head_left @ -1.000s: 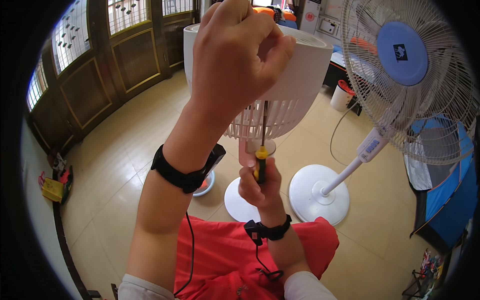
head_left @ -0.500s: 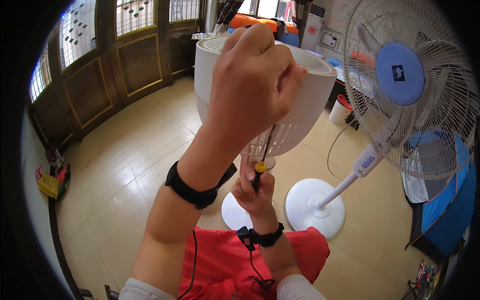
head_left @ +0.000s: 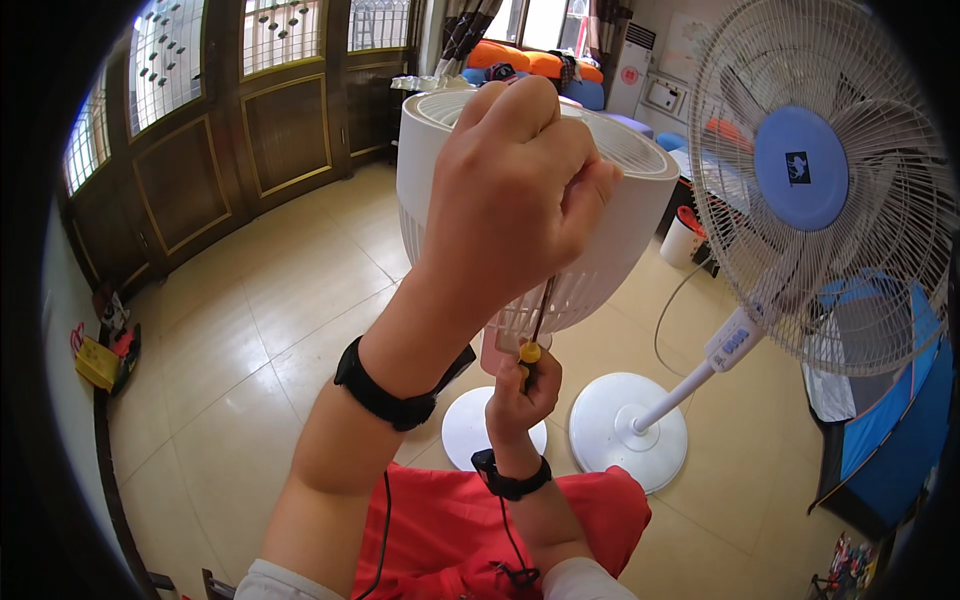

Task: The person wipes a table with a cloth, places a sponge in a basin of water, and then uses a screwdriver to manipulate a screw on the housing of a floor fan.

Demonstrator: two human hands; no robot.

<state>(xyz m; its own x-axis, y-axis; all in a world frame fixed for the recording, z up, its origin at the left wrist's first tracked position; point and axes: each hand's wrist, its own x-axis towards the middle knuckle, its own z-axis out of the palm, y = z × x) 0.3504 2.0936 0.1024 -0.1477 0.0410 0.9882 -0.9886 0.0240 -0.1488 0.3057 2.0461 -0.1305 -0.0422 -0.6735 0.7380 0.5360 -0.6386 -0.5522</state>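
A white fan head (head_left: 430,170) with a slotted lower shell stands tilted in front of me. My left hand (head_left: 515,185) is closed in a fist before it, covering part of its side; whatever the fingers grip is hidden. Below, my right hand (head_left: 528,395) is closed around the black and yellow handle of a screwdriver (head_left: 530,353). Its thin shaft points up along the slotted shell, and the tip is hidden behind my left hand. Under the right hand shows the fan's round white base (head_left: 468,430).
On the right stands a pedestal fan (head_left: 800,170) with a blue hub and a round white base (head_left: 600,425). A blue and grey tent-like object (head_left: 880,400) lies beyond it. Dark panelled doors (head_left: 290,140) line the left. A white bin (head_left: 682,240) stands behind.
My right hand has turned and shifted its grip on the screwdriver handle. My left fist stays before the fan head. The whole view has shifted slightly, so the surroundings appear lower.
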